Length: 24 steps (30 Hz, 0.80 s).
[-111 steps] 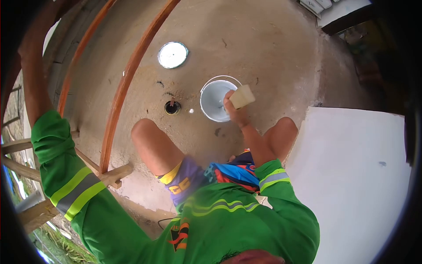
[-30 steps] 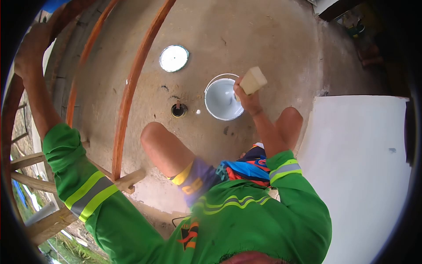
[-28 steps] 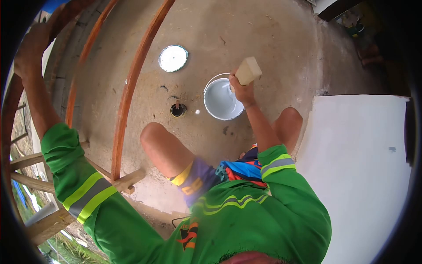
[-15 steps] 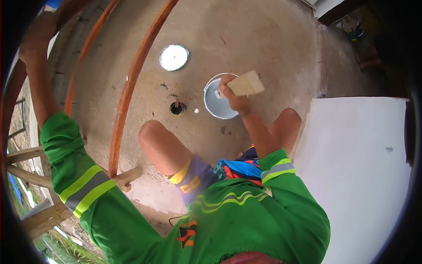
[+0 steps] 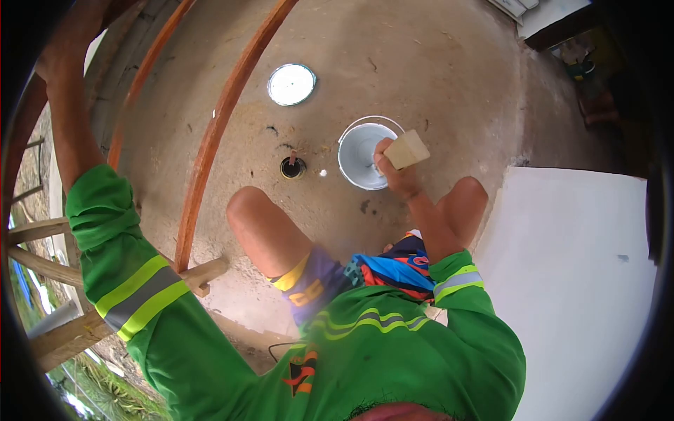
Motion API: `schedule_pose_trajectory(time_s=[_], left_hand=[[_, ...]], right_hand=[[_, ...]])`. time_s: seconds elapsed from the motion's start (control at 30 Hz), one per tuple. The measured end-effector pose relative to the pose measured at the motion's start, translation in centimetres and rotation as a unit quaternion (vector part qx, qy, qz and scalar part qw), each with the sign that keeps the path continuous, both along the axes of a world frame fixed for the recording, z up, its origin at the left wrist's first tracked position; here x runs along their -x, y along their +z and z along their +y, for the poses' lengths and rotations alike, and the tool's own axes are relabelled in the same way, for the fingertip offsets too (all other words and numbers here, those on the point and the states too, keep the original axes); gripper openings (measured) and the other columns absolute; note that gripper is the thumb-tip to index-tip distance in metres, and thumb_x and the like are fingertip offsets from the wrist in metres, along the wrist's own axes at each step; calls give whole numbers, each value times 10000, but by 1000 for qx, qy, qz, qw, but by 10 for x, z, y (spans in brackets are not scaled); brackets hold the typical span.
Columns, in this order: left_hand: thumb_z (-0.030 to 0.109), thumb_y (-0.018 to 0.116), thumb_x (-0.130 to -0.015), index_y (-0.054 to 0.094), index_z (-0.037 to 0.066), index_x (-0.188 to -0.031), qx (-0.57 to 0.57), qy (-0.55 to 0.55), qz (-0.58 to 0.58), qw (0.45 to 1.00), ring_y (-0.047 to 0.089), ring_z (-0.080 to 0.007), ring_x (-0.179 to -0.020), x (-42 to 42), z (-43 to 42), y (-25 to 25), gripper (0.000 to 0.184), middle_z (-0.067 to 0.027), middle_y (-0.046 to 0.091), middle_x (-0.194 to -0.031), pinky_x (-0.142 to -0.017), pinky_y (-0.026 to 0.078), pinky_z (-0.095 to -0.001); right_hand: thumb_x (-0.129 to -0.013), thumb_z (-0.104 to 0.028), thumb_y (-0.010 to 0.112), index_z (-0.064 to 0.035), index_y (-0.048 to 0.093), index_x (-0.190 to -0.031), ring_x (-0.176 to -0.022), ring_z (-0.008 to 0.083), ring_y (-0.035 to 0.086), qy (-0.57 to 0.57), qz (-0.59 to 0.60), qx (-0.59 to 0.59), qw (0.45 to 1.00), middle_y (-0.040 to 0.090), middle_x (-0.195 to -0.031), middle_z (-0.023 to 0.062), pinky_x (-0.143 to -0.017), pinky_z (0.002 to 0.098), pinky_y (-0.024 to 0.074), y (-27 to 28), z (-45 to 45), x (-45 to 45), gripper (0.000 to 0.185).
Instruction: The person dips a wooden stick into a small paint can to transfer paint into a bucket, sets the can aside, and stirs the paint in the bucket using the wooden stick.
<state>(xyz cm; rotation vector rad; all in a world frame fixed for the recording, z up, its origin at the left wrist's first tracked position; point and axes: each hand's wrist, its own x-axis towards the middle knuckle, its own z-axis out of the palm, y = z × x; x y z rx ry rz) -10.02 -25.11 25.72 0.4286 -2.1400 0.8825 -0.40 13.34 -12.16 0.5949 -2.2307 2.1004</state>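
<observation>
My right hand [image 5: 398, 170] is closed round a flat beige rectangular block [image 5: 407, 149], held over the right rim of a white bucket [image 5: 361, 158]. The bucket's wire handle is up, and its inside looks pale grey. At the far upper left, my left hand [image 5: 67, 45] is raised to a dark reddish wooden rail [image 5: 24, 130] and appears wrapped round it. Its fingers are partly lost in the dark edge of the view. Left of the bucket stands a small open can [image 5: 292, 167] of dark contents, with a brush or stick handle poking out.
A white round lid [image 5: 291, 84] lies on the concrete floor [image 5: 435, 77]. Curved reddish wooden bars [image 5: 223, 112] pass between my left arm and the bucket. To my right is a large white panel [image 5: 562, 281]. Part of another person [image 5: 600, 116] shows in the dark upper right.
My right hand and the beige block have shifted right and slightly down relative to the bucket, turning the block. More of the bucket's inside shows. My left hand stays at the rail.
</observation>
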Motion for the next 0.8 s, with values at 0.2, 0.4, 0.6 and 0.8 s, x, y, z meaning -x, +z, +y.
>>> schedule_pose_trajectory(time_s=[0.2, 0.4, 0.6, 0.8], left_hand=[[694, 535, -852, 720, 8, -772, -18, 12, -10, 1000, 704, -349, -773, 3, -1, 2, 716, -185, 692, -767, -676, 556, -435], [685, 520, -867, 715, 0, -774, -7, -2, -33, 999, 702, -365, -796, -6, 3, 3, 718, -214, 691, -791, -713, 554, -453], [698, 504, -868, 711, -3, -769, 0, 0, -30, 1000, 699, -373, -813, -3, 1, -2, 737, -221, 692, -807, -733, 550, -462], [709, 491, -867, 711, -4, -770, -2, -4, -21, 1000, 697, -378, -828, -1, -4, 3, 753, -225, 692, -816, -747, 545, -471]], right_hand=[[-809, -50, 620, -12, 569, -706, -550, 111, 502, -98, -43, 56, 993, 524, -579, 40, -505, 302, 402, -8, -55, 28, 122], [-865, -76, 598, -56, 556, -776, -668, 95, 512, -15, 11, -36, 999, 537, -702, 2, -596, 296, 421, -25, -8, -29, 101], [-853, -64, 573, -47, 550, -764, -670, 110, 522, -109, -56, 1, 993, 536, -701, 20, -598, 289, 419, -17, -29, 30, 94], [-854, -71, 561, -60, 553, -803, -697, 98, 507, -26, -51, 46, 997, 548, -752, 16, -629, 267, 425, -26, -17, -28, 52]])
